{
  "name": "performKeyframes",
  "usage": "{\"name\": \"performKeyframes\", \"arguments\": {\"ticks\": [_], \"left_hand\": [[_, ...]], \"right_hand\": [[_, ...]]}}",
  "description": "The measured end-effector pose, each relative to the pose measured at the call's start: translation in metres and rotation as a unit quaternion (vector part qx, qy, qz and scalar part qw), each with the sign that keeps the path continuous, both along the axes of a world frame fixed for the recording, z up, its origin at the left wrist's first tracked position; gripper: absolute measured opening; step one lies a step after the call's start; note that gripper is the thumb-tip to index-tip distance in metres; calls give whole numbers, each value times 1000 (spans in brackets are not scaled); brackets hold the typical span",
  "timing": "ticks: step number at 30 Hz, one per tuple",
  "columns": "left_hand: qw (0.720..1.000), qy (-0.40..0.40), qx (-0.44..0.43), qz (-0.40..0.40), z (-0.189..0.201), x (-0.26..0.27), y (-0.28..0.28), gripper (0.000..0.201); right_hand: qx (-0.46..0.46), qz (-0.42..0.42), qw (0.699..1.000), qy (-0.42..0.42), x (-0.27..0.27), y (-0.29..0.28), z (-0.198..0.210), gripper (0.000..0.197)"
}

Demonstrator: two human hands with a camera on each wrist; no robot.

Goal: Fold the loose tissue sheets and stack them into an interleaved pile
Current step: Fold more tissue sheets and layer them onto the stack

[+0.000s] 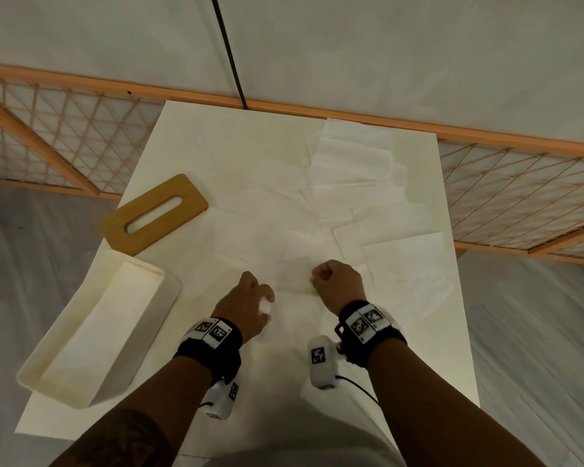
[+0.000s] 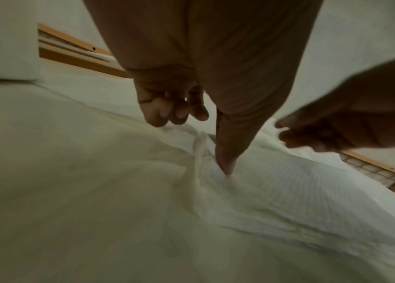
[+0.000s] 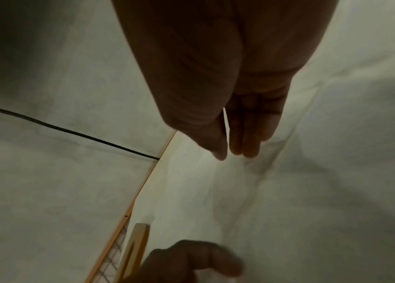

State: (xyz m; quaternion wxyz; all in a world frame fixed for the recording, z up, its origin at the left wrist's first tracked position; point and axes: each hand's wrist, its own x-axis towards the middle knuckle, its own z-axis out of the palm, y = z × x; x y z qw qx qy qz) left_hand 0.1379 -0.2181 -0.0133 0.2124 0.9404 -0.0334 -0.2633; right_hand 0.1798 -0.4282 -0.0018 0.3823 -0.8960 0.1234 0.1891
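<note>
1. Covering most of the view, one white table bears everything, with tissue sheets spread from its centre out to 1 o'clock; they overlap too much to count.
2. At 8 o'clock, one empty white box lies tilted near the table's edge.
3. At 10 o'clock, one wooden lid with a long slot lies flat, just beyond the box.
4. At 6 o'clock, two hands work side by side on the nearest sheet.
5. The right hand has its fingers curled under; the right wrist view shows thumb and fingertips meeting at the tissue, though whether paper is pinched between them I cannot tell.
6. The left hand has its thumb straight and pressing down on a raised crease of tissue, while its other fingers curl inward, holding nothing visible.
</note>
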Motion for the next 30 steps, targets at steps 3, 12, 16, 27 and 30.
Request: {"name": "performKeyframes", "arguments": {"ticks": [3, 12, 16, 27, 30], "left_hand": [[1000, 4, 17, -13, 8, -1, -4, 31], [997, 76, -5, -17, 11, 12, 5, 36], [998, 47, 3, -42, 8, 7, 7, 32], [868, 48, -287, 402, -10, 26, 22, 19], [750, 93, -428, 496, 14, 36, 15, 26]], "right_hand": [[64, -15, 996, 63, 25, 38, -5, 23], [-33, 20, 988, 148, 55, 101, -27, 45], [38, -38, 992, 114, 53, 92, -32, 23], [365, -184, 907, 106, 25, 5, 34, 14], [368, -184, 906, 98, 19, -18, 44, 14]]}}
